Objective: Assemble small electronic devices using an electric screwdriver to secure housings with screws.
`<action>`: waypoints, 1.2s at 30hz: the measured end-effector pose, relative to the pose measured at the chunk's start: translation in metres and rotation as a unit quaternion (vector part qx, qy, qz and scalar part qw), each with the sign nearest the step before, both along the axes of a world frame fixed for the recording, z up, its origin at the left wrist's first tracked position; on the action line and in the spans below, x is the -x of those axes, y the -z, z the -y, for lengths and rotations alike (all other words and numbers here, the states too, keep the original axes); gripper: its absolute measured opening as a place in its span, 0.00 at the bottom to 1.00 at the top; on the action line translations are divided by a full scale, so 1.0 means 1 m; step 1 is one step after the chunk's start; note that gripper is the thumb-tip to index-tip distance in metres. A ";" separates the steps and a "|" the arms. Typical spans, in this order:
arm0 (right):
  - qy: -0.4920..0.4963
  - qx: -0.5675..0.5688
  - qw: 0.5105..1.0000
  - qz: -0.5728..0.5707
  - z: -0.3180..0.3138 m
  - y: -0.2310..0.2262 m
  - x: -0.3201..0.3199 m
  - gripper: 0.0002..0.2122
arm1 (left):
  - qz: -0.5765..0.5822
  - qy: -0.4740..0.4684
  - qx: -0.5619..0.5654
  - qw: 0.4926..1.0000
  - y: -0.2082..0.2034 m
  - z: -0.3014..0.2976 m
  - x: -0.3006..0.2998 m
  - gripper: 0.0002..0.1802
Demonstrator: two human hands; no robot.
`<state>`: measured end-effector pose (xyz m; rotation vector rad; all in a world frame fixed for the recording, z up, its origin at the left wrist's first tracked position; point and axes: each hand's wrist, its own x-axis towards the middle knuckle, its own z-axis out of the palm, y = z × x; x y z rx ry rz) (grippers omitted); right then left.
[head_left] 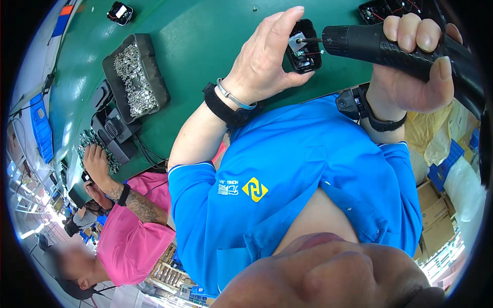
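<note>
My left hand (259,59) grips a small open black plastic housing (308,65) on the green tabletop, with the thumb and fingers around its near and far sides. Inside the housing are a silvery metal plate (296,43), thin red wires and a small circuit part. A black power screwdriver (359,42) lies across from the right, and my right hand (405,84) is wrapped around its body. Its thin bit points into the housing and meets the metal plate. Whether a screw sits under the tip is too small to tell.
A dark tray (160,77) full of small shiny metal parts stands on the green table (205,31). Beside it is a black vented device (117,128). Other black housings lie at far left (121,14) and far right (382,11). On the left, a co-worker's hand (96,163) touches a parts pile.
</note>
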<state>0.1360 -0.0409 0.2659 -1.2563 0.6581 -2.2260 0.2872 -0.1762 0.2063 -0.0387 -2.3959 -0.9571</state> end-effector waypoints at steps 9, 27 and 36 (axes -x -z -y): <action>-0.010 -0.005 1.000 -0.018 -0.001 0.000 0.001 0.18 | -0.009 0.007 -0.002 1.000 -0.001 0.000 0.000 0.49; -0.055 0.004 0.983 -0.178 0.015 -0.002 -0.008 0.23 | 0.002 0.022 -0.015 1.000 -0.004 0.004 -0.005 0.50; 0.013 0.081 0.997 -0.008 -0.010 -0.020 0.007 0.21 | -0.035 -0.094 0.089 0.991 -0.029 0.040 -0.008 0.41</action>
